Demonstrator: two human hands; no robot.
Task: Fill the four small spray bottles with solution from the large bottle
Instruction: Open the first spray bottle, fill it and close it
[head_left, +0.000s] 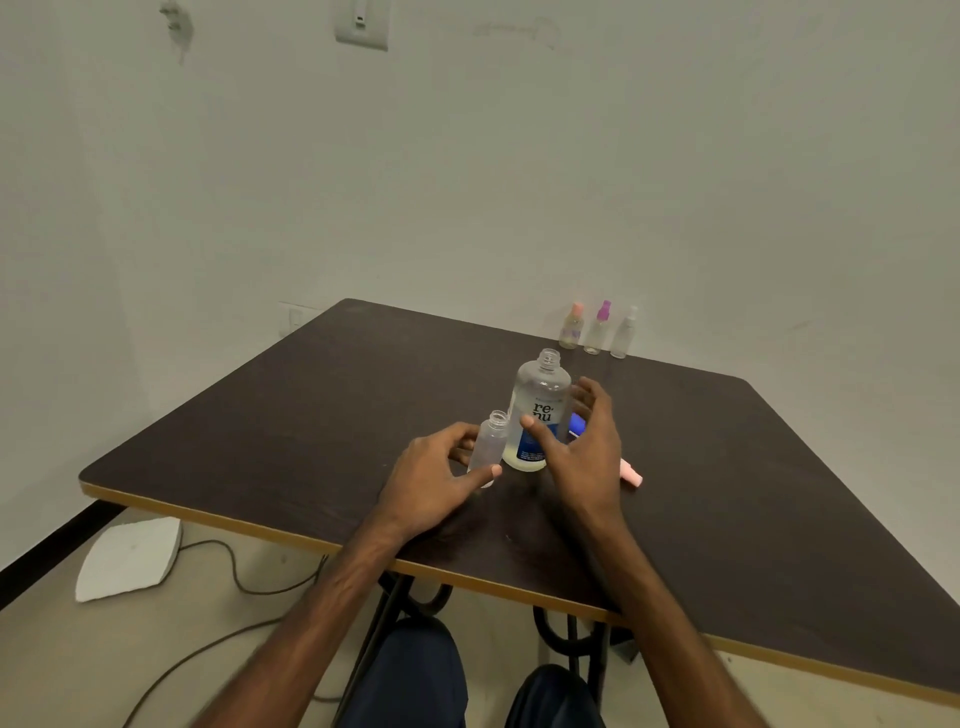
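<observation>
Floor: a white slab (130, 557) and a cable (234, 571) lie left of the bench (260, 426), below its near edge.
Left hand (434, 480): it rests on the bench and cups the small open bottle (491, 441). The thumb touches the near side of the base. The fingers (461, 442) are curled round the left and far side.
Small open bottle: upright, uncapped, clear, just left of the large bottle (537, 410); I cannot tell whether the two touch.
Right hand (584, 452): spread and relaxed. The thumb lies across the front of the large bottle's label. The fingers (589, 397) are apart, just right of the bottle and not clamped on it.
Large bottle: upright, cap off, with a blue label and a little liquid at the bottom.
Pink cap (631, 474): lies on its side, right of the right hand.
Blue object (577, 425): mostly hidden behind the right fingers.
Three capped spray bottles (597, 328): upright in a row at the bench's far edge by the wall, well apart from both hands.
</observation>
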